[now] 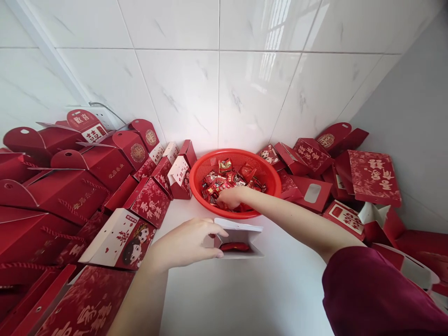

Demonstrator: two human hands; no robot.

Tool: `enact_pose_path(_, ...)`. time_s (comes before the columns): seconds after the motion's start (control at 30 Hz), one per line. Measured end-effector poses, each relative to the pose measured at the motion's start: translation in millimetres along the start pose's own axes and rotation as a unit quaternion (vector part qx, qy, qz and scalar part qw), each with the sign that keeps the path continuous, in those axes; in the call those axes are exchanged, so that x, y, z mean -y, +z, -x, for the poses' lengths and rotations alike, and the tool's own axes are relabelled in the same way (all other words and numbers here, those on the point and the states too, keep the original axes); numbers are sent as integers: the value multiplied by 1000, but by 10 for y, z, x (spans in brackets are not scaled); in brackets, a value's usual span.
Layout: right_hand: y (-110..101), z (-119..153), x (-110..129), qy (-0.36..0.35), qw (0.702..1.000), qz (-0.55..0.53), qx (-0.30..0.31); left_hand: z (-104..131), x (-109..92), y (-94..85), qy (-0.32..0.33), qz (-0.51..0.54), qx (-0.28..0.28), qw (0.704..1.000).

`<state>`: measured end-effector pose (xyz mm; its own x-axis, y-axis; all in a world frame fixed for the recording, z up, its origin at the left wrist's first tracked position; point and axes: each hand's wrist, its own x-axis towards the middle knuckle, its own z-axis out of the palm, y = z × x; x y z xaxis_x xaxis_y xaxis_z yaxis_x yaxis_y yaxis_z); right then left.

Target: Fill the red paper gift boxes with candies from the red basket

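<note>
Maroon cloth of a sleeve (pixel 371 294) hung in soft folds around the right upper arm. Smooth card boxes (pixel 73 191) crowded the left side, deep red, some with rounded, holed tabs and twisted rope cords, others wedge-topped and printed with pale characters; more red boxes (pixel 376 177) leaned at mixed angles along the right. Marbled, glossy tiles (pixel 175 93) rose behind, cut by thin straight seams. One small box (pixel 245 227) sat with its mouth open near the middle, pale card inside, a flat red packet (pixel 233 247) within; the left grip (pixel 191 240) held it by its left side, thumb and fingers closed on the card. Just beyond it, a round red plastic basket (pixel 275 177) with perforated walls held a heap of shiny wrapped sweets (pixel 226 165). The right grip (pixel 229 198) dipped into them over the near rim; its fingertips were hidden, so whether it held any could not be told. White table (pixel 245 294) stretched in a broad strip from the small box toward the camera, between the left forearm and the sleeve.
</note>
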<state>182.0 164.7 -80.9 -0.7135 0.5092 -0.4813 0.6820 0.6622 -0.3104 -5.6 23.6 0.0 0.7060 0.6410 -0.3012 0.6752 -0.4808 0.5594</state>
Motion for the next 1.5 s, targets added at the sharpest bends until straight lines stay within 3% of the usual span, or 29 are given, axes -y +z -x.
enact_pose_path(0.1, -58, 258, 22, 6, 997, -19, -70, 8, -16, 6, -3, -1, -2, 1000)
enact_pose_path(0.2, -23, 640, 77, 1, 976, -79, -201, 17, -29, 15, -1, -5, -2, 1000)
enact_pose_path(0.27, 81, 901, 156, -17, 926, -184, -329, 14, -30, 17, -1, -8, -2, 1000)
enact_pose_path(0.33, 218, 1133, 273, -36, 855, -314, -410, -5, -24, 16, -2, -10, 0, 1000)
enact_pose_path(0.4, 335, 1322, 415, -56, 796, -425, -427, -38, -16, 16, -4, -13, -7, 1000)
enact_pose_path(0.47, 398, 1467, 556, -82, 765, -486, -414, -80, -13, 16, -2, -12, -24, 1000)
enact_pose_path(0.73, 418, 1607, 827, -152, 737, -542, -374, -173, -33, -10, 14, 14, -19, 1000)
enact_pose_path(1.0, 443, 1572, 894, -106, 754, -528, -375, -177, -30, 11, 26, 43, -16, 999)
enact_pose_path(1.23, 456, 1524, 936, -42, 789, -476, -386, -173, -21, 27, 13, 69, -15, 997)
enact_pose_path(1.37, 445, 1520, 967, -45, 775, -467, -424, -163, -25, 24, 22, 48, -21, 998)
enact_pose_path(1.5, 435, 1579, 996, -66, 790, -412, -449, -148, -43, 21, 43, 24, -11, 999)
